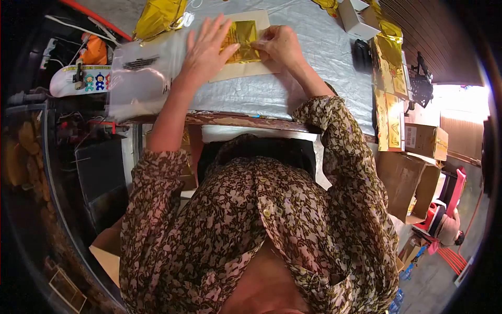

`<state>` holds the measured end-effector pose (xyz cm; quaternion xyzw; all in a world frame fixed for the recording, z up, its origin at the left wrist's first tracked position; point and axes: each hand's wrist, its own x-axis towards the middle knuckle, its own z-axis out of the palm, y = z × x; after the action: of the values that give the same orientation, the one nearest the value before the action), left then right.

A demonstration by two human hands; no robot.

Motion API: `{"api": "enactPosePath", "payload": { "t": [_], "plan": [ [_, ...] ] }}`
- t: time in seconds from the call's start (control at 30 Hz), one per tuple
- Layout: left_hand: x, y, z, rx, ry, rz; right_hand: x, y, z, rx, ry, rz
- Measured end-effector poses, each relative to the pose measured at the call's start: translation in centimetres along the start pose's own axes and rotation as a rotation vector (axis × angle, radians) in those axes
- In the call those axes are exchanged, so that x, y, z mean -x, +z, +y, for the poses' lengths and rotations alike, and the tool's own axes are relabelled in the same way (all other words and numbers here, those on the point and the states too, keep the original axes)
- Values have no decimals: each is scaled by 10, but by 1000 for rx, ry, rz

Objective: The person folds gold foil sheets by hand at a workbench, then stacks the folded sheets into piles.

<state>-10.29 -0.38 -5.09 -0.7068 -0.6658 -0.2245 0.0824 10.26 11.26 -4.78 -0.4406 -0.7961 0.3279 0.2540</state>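
A shiny gold foil packet (pixel 246 32) lies on a beige cardboard sheet (pixel 246 71) at the far part of the table. My left hand (pixel 208 51) rests flat over the packet's left side, fingers stretched and spread. At the packet's right edge, the thumb and fingers of my right hand (pixel 282 46) are pinched together on the foil. Part of the packet is hidden under the left hand. Clear plastic bags (pixel 141 78) lie on the table to the left of my left forearm.
Silvery sheeting covers the table (pixel 319 68). More gold foil (pixel 159 18) sits at the far left. A white box (pixel 358 19) and a black object (pixel 361 54) stand at the right. Cardboard boxes (pixel 400 183) and another person (pixel 447 228) are beyond the table's right side.
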Motion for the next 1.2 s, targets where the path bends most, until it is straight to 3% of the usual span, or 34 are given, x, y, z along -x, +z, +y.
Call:
{"api": "enactPosePath", "payload": {
  "t": [0.03,0.1,0.23,0.4,0.47,0.5,0.7,0.93,1.0,1.07,1.1,1.17,1.2],
  "plan": [
    [0,7,0,27,-16,-88,-1,-2,-4,1,-2,1],
    [4,18,0,56,-26,-174,1,-6,-10,-338,231,-148],
    [7,22,-1,75,-10,-153,-2,0,-12,-269,214,-231],
    [3,18,-4,108,-88,-193,-7,-8,1,-410,285,-227],
    [1,21,-10,11,-118,-218,-8,-21,21,-377,265,-79],
    [-2,21,-14,15,-119,-216,-3,-42,23,-482,320,-168],
    [-22,17,-32,-123,-105,-290,24,-122,39,-448,393,-52],
    [-28,17,-45,-125,-126,-247,55,-157,7,-487,158,160],
    [-29,14,-46,-141,-94,-198,74,-152,-12,-108,-171,326],
    [-31,13,-47,21,46,188,90,-140,-20,398,-610,394],
    [-29,8,-38,23,49,187,101,-133,-19,584,-663,320],
    [-15,-10,0,698,-343,-78,123,-111,-13,734,-694,193],
    [-9,-19,17,705,-341,-89,133,-99,-8,757,-726,148]
  ]
}}
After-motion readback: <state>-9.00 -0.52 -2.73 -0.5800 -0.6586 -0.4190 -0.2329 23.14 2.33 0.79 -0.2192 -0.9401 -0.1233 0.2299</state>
